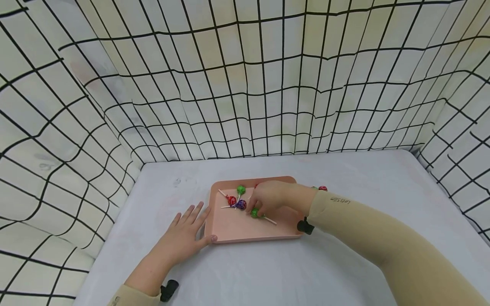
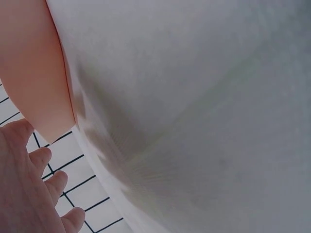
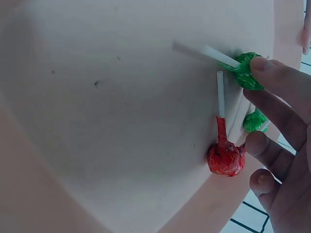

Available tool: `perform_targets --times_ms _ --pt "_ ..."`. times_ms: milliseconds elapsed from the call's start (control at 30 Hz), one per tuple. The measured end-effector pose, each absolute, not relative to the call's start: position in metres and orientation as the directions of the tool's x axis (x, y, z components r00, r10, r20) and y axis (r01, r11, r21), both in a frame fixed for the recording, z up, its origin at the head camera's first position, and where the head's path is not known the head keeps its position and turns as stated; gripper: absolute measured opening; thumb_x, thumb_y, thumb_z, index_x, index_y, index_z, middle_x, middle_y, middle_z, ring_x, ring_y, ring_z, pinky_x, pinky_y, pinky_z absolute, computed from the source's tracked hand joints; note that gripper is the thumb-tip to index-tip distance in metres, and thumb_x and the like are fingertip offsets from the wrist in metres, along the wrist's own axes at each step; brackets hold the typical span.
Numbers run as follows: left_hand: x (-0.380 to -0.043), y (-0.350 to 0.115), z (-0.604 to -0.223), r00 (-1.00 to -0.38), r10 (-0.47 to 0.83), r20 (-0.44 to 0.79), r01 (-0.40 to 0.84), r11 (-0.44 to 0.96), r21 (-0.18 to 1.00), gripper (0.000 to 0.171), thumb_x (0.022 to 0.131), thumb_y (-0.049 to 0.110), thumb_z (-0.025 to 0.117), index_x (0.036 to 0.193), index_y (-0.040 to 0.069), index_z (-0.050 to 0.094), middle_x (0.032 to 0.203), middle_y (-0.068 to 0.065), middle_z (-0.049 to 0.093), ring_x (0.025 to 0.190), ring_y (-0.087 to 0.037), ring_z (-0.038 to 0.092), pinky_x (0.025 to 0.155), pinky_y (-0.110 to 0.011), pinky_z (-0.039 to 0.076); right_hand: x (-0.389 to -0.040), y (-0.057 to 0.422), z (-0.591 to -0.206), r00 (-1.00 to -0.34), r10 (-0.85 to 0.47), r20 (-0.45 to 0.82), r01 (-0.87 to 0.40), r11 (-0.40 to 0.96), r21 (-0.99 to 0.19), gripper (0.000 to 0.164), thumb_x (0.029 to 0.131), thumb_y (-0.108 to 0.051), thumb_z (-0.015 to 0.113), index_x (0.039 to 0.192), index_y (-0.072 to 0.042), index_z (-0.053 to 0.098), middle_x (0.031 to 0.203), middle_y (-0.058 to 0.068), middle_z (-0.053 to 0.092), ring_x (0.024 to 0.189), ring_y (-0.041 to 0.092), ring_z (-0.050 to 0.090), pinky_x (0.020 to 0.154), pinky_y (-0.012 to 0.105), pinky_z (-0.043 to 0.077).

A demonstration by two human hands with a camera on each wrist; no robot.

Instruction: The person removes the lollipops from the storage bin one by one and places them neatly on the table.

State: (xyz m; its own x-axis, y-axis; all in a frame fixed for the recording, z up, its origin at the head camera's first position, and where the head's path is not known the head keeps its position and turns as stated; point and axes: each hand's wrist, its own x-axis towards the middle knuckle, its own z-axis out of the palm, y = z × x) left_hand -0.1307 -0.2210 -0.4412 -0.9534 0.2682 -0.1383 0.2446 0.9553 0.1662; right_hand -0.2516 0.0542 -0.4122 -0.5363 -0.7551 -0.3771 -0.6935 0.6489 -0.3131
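A shallow pink tray [image 1: 237, 233] lies in front of me, with several wrapped lollipops in it. My right hand [image 1: 272, 196] is over the tray and pinches a green lollipop [image 3: 250, 77] by its wrapped head between thumb and finger, its white stick slanting away. Close to the other fingers lies a red lollipop [image 3: 226, 160], mostly covered by the hand in the head view. To its left are another green lollipop [image 1: 240, 189], a red one [image 1: 231, 200] and a purple one [image 1: 241, 205]. My left hand [image 1: 183, 238], fingers spread, rests at the tray's left edge.
Past my right forearm, a red lollipop [image 1: 323, 188] and a bit of green show on the white table [image 1: 260, 272], right of the tray. White walls with a black grid [image 1: 245, 85] stand behind and at both sides.
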Motion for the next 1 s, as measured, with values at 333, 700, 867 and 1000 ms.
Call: perform_targets --times_ms 333,700,867,1000 --pt "-0.129 -0.22 -0.436 -0.954 0.269 -0.134 0.247 0.955 0.165 0.09 0.089 0.066 0.057 0.158 0.017 0.028 0.164 -0.012 0.02 0.149 -0.039 0.017 0.117 -0.065 0.012 -0.251 0.055 -0.414 -0.535 -0.752 -0.386 -0.696 0.651 -0.304 0.026 0.09 -0.022 0.075 0.11 -0.038 0.076 0.11 -0.024 0.067 0.101 0.005 0.056 0.096 0.027 0.047" --pt "-0.13 -0.22 -0.436 -0.951 0.276 -0.143 0.251 0.953 0.168 0.09 0.09 0.067 0.056 0.158 0.017 0.027 0.164 -0.011 0.018 0.15 -0.038 0.016 0.117 -0.064 0.012 -0.253 0.061 -0.411 -0.564 -0.739 -0.369 -0.645 0.673 -0.362 0.019 0.086 -0.022 0.078 0.098 -0.036 0.08 0.104 -0.021 0.067 0.102 0.003 0.057 0.088 0.026 0.05" --pt "-0.13 -0.221 -0.436 -0.95 0.278 -0.139 0.254 0.952 0.171 0.09 0.09 0.067 0.055 0.158 0.015 0.028 0.164 -0.012 0.019 0.149 -0.039 0.016 0.117 -0.065 0.012 -0.256 0.064 -0.407 -0.571 -0.742 -0.352 -0.644 0.67 -0.369 0.019 0.085 -0.024 0.08 0.101 -0.034 0.08 0.1 -0.019 0.065 0.095 0.006 0.056 0.084 0.024 0.051" --pt "-0.129 -0.22 -0.436 -0.95 0.283 -0.134 0.258 0.95 0.173 0.091 0.089 0.067 0.057 0.157 0.015 0.029 0.164 -0.012 0.02 0.149 -0.039 0.018 0.117 -0.065 0.012 -0.257 0.066 -0.405 -0.575 -0.744 -0.341 -0.645 0.669 -0.371 0.02 0.085 -0.026 0.08 0.104 -0.033 0.08 0.099 -0.018 0.063 0.094 0.008 0.055 0.086 0.026 0.051"
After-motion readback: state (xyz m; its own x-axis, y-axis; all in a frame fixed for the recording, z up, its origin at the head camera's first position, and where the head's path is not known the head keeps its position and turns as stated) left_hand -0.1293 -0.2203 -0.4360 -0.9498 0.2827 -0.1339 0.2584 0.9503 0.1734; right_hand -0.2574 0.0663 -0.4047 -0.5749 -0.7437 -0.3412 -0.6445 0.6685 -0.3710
